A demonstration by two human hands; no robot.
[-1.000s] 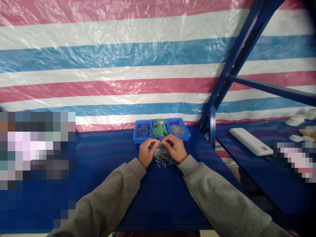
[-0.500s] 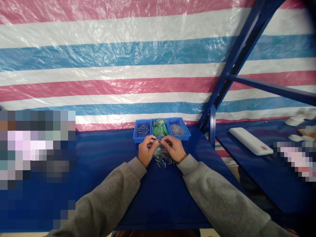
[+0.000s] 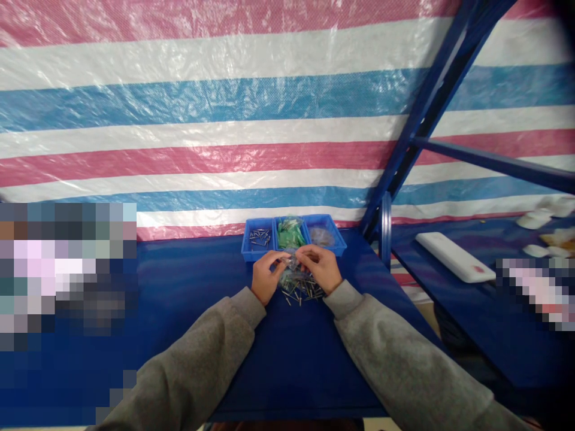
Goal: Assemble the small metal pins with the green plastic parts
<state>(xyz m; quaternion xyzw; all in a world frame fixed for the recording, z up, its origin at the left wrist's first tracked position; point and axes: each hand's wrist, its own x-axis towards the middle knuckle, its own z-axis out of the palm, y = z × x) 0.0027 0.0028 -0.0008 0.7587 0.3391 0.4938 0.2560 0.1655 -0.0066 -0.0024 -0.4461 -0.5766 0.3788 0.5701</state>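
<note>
My left hand [image 3: 268, 275] and my right hand [image 3: 321, 267] are close together above the table, each with thumb and fingers pinched. Between them is a small clear plastic bag [image 3: 293, 263], gripped by its edges from both sides. Under and in front of the bag lies a loose pile of thin metal pieces [image 3: 300, 290], which look like rivets or screws. Just behind my hands stands a blue tray with three compartments [image 3: 258, 256]. More metal pieces [image 3: 259, 237] lie in the left one, a green bag [image 3: 290, 232] in the middle, clear plastic [image 3: 321, 237] in the right.
The blue table [image 3: 188, 287] runs up to a striped plastic sheet [image 3: 224, 131]. A blue metal frame [image 3: 413, 129] rises at the right. Past it, a white oblong device [image 3: 454, 256] lies on another blue table [image 3: 485, 323]. The far left is pixelated.
My left fingers have straightened a little, and my right fingertips have shifted slightly apart from them. The bag stays between my hands; the pile and tray are unmoved.
</note>
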